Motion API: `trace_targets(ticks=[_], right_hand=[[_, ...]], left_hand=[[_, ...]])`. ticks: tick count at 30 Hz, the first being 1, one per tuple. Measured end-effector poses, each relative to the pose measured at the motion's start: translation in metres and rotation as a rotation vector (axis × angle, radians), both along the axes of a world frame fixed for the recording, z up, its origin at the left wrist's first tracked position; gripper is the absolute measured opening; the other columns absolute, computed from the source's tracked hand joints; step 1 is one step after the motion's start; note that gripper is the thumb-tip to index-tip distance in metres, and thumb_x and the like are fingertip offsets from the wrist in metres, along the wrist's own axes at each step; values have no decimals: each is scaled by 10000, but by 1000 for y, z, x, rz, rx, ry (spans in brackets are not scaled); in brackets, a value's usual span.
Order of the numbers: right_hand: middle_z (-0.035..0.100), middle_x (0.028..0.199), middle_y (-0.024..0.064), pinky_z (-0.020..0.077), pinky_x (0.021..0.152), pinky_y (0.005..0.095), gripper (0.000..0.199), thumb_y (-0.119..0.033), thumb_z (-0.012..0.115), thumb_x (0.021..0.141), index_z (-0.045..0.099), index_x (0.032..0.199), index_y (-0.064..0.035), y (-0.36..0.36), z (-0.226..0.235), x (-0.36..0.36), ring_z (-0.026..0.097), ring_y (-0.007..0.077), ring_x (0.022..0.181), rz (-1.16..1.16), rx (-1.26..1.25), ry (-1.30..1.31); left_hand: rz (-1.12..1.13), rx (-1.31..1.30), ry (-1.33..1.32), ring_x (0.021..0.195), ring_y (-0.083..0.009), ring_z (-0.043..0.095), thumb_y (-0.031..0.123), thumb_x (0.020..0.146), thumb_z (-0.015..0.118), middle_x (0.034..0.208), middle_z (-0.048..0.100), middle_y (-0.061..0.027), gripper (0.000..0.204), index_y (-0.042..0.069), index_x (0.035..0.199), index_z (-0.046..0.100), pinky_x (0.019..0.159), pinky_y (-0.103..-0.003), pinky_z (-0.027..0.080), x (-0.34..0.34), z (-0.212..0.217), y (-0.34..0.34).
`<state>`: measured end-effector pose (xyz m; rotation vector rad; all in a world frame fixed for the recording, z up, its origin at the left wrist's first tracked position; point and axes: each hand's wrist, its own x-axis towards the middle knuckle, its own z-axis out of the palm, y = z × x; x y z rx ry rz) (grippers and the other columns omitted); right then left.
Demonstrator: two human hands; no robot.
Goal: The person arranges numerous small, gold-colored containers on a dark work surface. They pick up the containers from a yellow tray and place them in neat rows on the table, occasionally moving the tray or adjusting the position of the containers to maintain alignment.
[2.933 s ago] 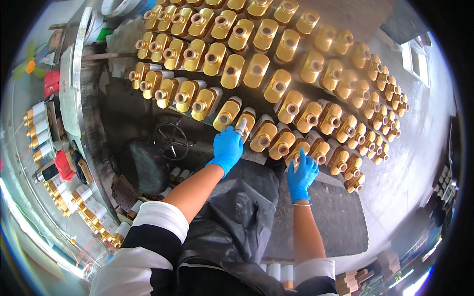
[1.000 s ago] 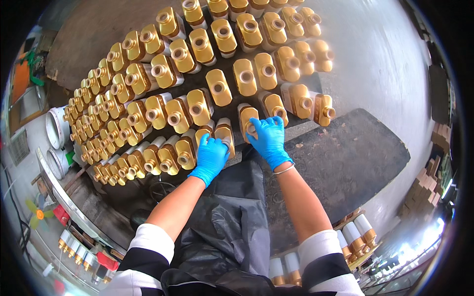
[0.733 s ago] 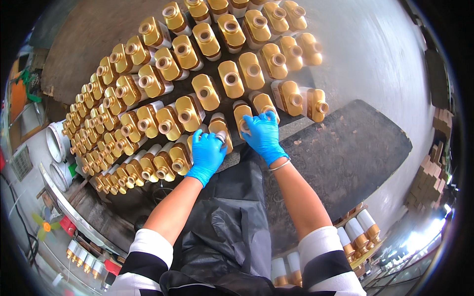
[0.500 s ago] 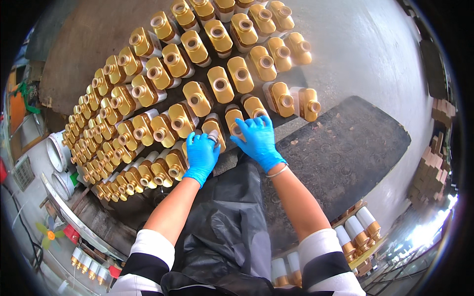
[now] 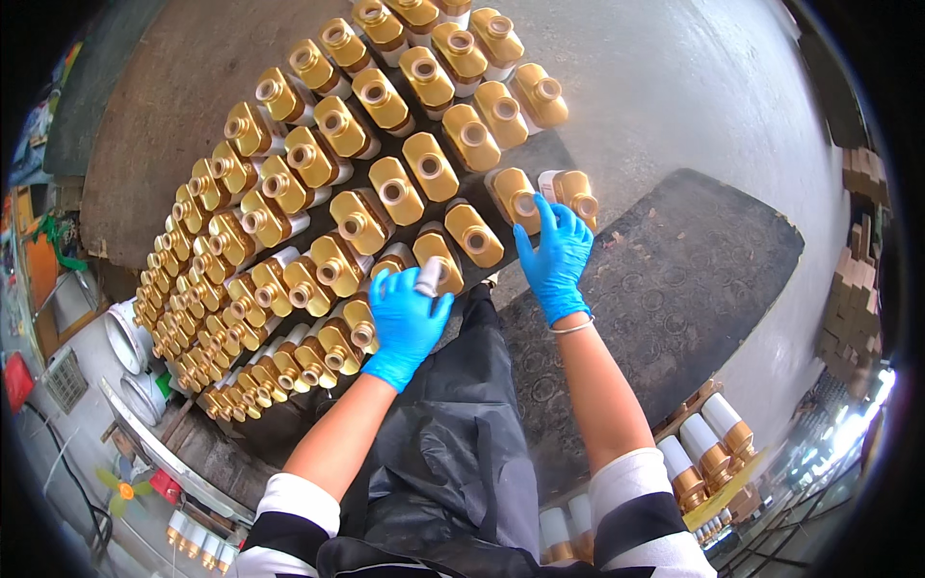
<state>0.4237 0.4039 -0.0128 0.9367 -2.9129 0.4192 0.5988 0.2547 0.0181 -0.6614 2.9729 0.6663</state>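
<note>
Looking down on rows and rows of gold bottles (image 5: 397,191), laid out in slanting lines across a dark mat (image 5: 674,279) on the floor; each shows a round open neck and a pale base; the person wears blue gloves and a black apron (image 5: 453,453).

The left hand (image 5: 405,323) is curled around a small pale cylinder (image 5: 428,277), fingers closed on it, its tip poking out above the knuckles, right at the near edge of the rows; it sits just beside the neck of a gold bottle in the front line (image 5: 438,252); whether the cylinder touches that bottle cannot be told.

The right hand (image 5: 554,258) is spread flat, fingers apart, resting against the end bottle of a nearer row (image 5: 573,193); it grips nothing, only steadies or nudges.

How far along, as a judgement: the laying-out looks largely done, dozens of bottles standing in order from far left to the top of the view; the hands work at the nearest corner, where the mat to the right lies bare; so the rows could yet be extended there.

Off to the lower right stand more bottles, white with gold tops (image 5: 718,443); at the left edge, white buckets (image 5: 130,337).
</note>
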Motion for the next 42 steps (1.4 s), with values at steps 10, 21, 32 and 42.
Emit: trace_targets(ticks=[10, 21, 32, 42], right_hand=[[655, 775, 112, 484, 686, 406, 387, -303, 716, 722, 600, 1038, -111, -7, -37, -40, 639, 289, 732, 39, 46, -364], [646, 731, 136, 485, 669, 410, 278, -277, 713, 719, 588, 883, -90, -4, -36, -19, 636, 301, 676, 91, 55, -464], [654, 805, 116, 475, 694, 389, 297, -314, 705, 744, 592, 905, -91, -6, -29, -12, 638, 276, 750, 42, 65, -464], [556, 948, 122, 500, 638, 407, 380, -283, 747, 719, 613, 1034, -120, 40, -16, -59, 620, 293, 773, -286, -45, -155]], left_hand=[[-100, -8, -129, 839, -283, 591, 308, 750, 708, 813, 615, -120, 320, 78, 968, 662, 970, -452, 334, -88, -53, 20], [-137, -19, -89, 840, -284, 568, 272, 739, 719, 805, 598, -107, 290, 87, 953, 658, 966, -460, 333, -82, -58, 22], [-160, -23, -179, 899, -311, 575, 255, 743, 723, 859, 604, -130, 322, 66, 993, 649, 1025, -485, 293, -82, -49, 21], [-116, 74, -86, 972, -286, 535, 226, 795, 647, 944, 555, -114, 456, 76, 1219, 567, 1071, -522, 228, -31, 21, 31]])
